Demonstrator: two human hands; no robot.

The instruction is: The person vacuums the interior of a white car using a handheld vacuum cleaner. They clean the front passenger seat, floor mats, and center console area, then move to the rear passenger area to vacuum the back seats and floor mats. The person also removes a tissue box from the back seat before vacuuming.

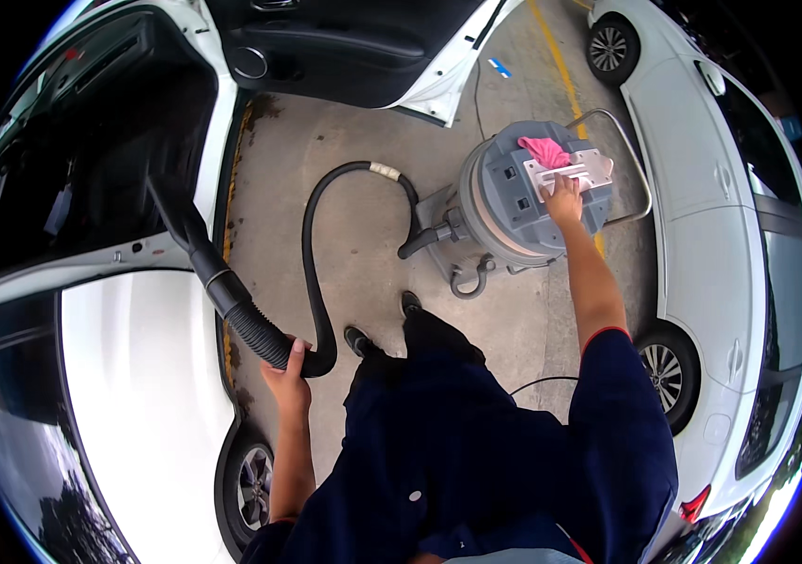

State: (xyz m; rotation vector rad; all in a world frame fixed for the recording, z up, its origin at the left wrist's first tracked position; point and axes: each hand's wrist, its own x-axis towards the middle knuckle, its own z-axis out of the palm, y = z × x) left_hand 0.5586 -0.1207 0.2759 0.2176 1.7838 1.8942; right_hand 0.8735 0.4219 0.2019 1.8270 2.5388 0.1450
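My left hand point(289, 374) is wrapped around the ribbed black hose point(260, 335) of a vacuum cleaner. From the hose a flat black crevice nozzle point(179, 215) points into the open doorway of a white car point(140, 352). On the other side, my right hand point(563, 197) rests with its fingers on a pale panel point(594, 169) on top of the grey drum vacuum cleaner point(506, 190). What the fingertips touch there is partly hidden. A pink cloth point(545, 151) lies beside that panel. The hose loops over the floor to the drum's inlet.
An opened car door point(330, 49) spans the top of the view. A second white car point(697, 155) stands close behind the vacuum's metal push handle point(644, 169). A thin black cable point(478, 102) and a blue-and-white item point(499, 68) lie on the concrete floor point(365, 275).
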